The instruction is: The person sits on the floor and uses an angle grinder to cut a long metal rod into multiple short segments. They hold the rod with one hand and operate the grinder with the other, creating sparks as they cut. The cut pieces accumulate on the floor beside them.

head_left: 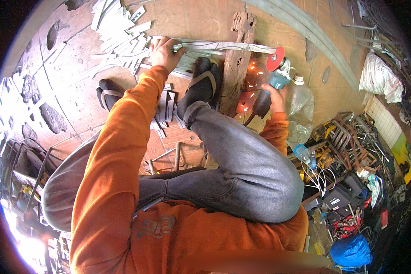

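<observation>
My right hand (276,97) grips a teal and black angle grinder (275,82), its red disc (275,59) up against the right end of a long pale metal strip (223,46). Orange sparks (255,68) fly below the disc. The strip rests across a weathered wooden block (237,75). Toward its left end my left hand (165,55) presses it down, fingers curled over it and thumb stretched to the right. My left foot and right foot (201,82), in dark socks and sandals, are planted just this side of the strip.
Many cut pale strips (123,41) lie piled at the far left, with short offcuts (166,109) between my feet. A clear plastic jug (301,105) stands right of the grinder. Long grey bars (315,34) run along the far right. Tools and scrap metal (347,146) clutter the right side, near a blue bag (350,252).
</observation>
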### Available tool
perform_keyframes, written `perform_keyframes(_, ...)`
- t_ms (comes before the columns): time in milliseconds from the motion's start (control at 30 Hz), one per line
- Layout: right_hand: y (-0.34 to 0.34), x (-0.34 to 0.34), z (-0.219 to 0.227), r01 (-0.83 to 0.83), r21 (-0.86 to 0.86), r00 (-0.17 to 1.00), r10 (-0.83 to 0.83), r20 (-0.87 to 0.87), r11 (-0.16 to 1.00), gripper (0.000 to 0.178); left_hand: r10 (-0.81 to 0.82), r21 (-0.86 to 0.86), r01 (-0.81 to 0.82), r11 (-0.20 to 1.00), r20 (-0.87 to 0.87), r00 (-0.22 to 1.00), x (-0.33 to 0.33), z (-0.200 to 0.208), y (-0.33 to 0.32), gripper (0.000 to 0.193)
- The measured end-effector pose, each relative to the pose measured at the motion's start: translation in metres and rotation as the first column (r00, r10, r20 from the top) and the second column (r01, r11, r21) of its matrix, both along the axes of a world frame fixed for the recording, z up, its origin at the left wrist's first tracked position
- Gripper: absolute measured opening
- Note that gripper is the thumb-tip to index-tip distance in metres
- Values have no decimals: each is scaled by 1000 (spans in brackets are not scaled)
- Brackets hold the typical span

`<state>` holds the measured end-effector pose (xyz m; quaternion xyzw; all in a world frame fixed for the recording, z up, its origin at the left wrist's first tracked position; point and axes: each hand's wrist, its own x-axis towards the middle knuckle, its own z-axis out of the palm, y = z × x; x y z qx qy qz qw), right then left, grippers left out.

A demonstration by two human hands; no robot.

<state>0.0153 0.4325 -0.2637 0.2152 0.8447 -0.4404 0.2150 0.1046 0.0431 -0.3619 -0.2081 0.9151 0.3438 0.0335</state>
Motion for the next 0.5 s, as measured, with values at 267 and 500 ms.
perform_keyframes(267,6,-8,-4,17,-66,999,-20,-46,998,39,24,-7,-24,1000,-35,999,0,-3,2,35)
perform_keyframes(500,10,-17,-1,-9,-97,998,14,55,995,42,11,-8,-12,1000,-48,999,1,-6,1,35)
